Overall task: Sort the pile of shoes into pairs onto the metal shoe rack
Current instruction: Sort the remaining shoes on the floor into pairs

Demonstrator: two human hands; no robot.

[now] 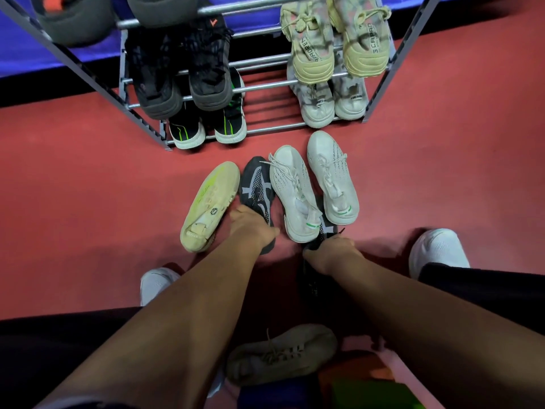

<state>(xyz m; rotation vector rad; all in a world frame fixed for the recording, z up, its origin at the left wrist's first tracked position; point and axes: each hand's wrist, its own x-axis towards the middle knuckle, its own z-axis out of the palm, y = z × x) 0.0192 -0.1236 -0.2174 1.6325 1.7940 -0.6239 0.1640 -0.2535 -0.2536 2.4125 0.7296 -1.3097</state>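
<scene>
head view: left hand (pixel 250 228) clamped on the heel of a dark grey mesh sneaker (pixel 256 184); right hand (pixel 330 252) closed around another dark shoe (pixel 326 228), mostly hidden under a white knit sneaker (pixel 292 193). beside these, its white mate (pixel 333 178) and a cream sneaker (pixel 211 205) on the red floor (pixel 88 202), just short of the metal shoe rack (pixel 265 85). likely light, soft-sided, floppy; best gripped at the stiffer heel collar.

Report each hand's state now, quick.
Left hand: closed on the dark grey shoe on the floor.
Right hand: gripping a black shoe, mostly hidden beneath it.
</scene>
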